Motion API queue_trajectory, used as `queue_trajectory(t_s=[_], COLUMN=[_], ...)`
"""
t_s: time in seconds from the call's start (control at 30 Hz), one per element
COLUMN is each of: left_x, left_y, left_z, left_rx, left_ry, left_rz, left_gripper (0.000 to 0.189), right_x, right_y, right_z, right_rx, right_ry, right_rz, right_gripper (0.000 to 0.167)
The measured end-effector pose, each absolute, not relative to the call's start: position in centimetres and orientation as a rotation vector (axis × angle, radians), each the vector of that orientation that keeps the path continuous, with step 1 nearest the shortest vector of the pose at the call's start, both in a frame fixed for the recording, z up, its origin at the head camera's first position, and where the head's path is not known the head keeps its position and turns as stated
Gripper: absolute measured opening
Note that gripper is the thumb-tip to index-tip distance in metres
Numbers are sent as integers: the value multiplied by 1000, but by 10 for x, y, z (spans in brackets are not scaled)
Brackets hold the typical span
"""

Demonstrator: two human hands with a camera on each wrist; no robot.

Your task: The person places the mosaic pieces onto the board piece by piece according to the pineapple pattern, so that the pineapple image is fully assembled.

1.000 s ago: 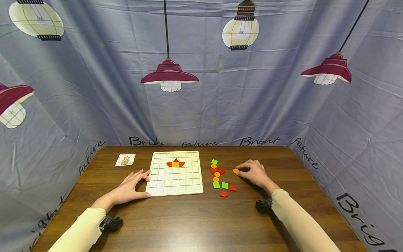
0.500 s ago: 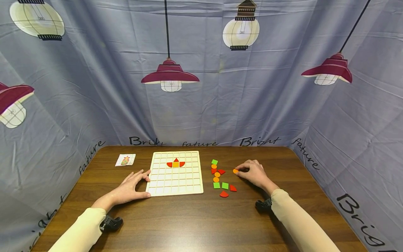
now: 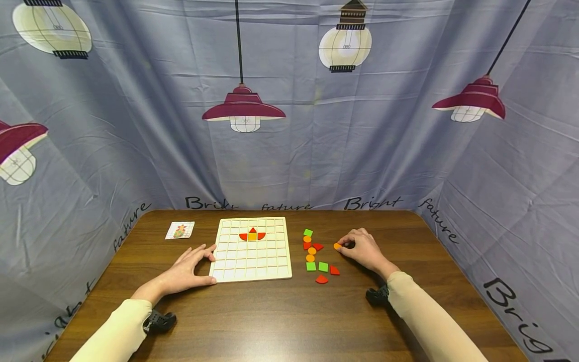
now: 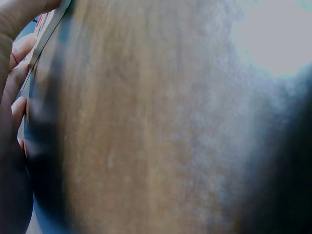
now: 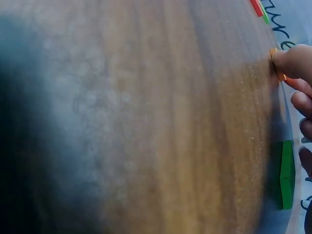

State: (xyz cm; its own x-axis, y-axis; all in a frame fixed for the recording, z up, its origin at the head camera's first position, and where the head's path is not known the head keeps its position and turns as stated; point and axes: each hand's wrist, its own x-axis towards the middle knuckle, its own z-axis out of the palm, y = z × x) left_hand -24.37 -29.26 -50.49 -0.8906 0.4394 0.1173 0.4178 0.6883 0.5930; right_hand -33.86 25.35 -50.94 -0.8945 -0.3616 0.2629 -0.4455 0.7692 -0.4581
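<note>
A cream grid board (image 3: 251, 261) lies on the table with red and yellow pieces (image 3: 252, 235) set in its upper middle. My left hand (image 3: 181, 271) touches the board's left edge, thumb at the near corner and fingers farther up. In the left wrist view, its thumb (image 4: 27, 14) meets the board's rim. My right hand (image 3: 365, 250) pinches an orange disc (image 3: 337, 246) between thumb and fingers. The right wrist view shows that orange disc (image 5: 278, 66) tilted on edge. Nearest to it lie a red quarter-round piece (image 3: 318, 247) and several other loose pieces.
Orange discs (image 3: 310, 258), green squares (image 3: 323, 267) and red quarter-rounds (image 3: 321, 279) lie right of the board. A small picture card (image 3: 180, 230) with a pineapple pattern lies far left. A green piece (image 5: 287, 175) shows below the right fingers. A curtain (image 3: 289, 166) hangs behind the table.
My right hand has shifted very slightly left, the orange disc still pinched. My left hand and the board have stayed in place.
</note>
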Motion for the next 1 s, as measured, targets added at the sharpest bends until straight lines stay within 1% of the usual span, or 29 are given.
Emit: queue_trajectory(t_s=[0.23, 0.4, 0.8, 1.0], left_x=[-243, -243, -243, -243], left_y=[-293, -293, -293, -292], left_z=[-504, -503, -503, -502], left_rx=[715, 716, 708, 704], left_ry=[2850, 2849, 2851, 2844], left_rz=[997, 996, 995, 990], left_gripper=[48, 48, 47, 47], right_x=[-342, -345, -357, -355], right_y=[246, 228, 149, 110], right_z=[-507, -497, -467, -463], right_rx=[650, 673, 854, 944], right_ry=[-2800, -2785, -2744, -2759], right_rz=[793, 832, 868, 859], right_gripper=[11, 14, 15, 14])
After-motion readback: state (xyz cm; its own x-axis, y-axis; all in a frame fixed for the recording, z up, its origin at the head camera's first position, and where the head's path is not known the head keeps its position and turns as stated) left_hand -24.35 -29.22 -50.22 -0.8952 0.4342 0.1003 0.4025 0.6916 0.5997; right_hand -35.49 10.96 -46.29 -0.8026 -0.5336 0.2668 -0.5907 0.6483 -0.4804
